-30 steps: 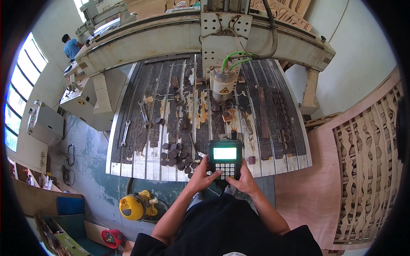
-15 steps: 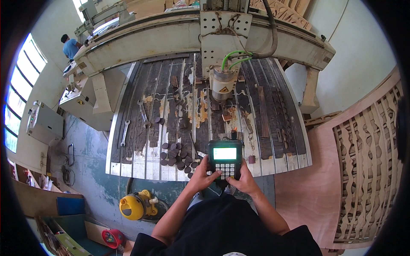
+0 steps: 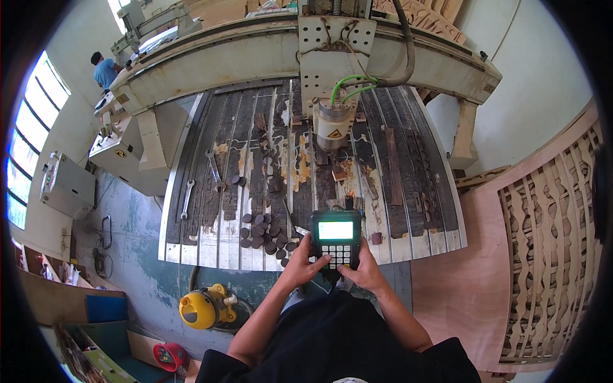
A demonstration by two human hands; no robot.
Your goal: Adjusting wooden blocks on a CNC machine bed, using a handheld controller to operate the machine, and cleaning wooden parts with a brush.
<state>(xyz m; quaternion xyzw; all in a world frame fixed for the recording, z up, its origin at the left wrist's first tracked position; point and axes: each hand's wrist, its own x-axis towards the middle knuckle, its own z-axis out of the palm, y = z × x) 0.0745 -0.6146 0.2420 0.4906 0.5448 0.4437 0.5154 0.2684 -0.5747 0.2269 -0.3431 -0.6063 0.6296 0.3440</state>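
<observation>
Between my two hands I hold a black handheld controller [image 3: 336, 217] with a lit screen and a pad of pale keys. My left hand [image 3: 300, 263] grips its left edge, the thumb lying on a key. Around the right edge closes my right hand [image 3: 367, 268], its thumb at the lower keys. Beyond the controller is the slotted bed [image 3: 223, 252] of a CNC router. Its spindle [image 3: 333, 124], with green hoses, hangs over the bed. Several dark round discs [image 3: 258, 231] lie loose left of the controller, beside a thin blade-like tool [image 3: 295, 223].
Two wrenches, one of them a small spanner [image 3: 187, 199], lie on the bed's left side. A yellow vacuum cleaner [image 3: 199, 309] stands on the floor at left. Carved wooden panels [image 3: 543, 255] lean at right. Far left, a person in blue [image 3: 105, 71] stands by another machine.
</observation>
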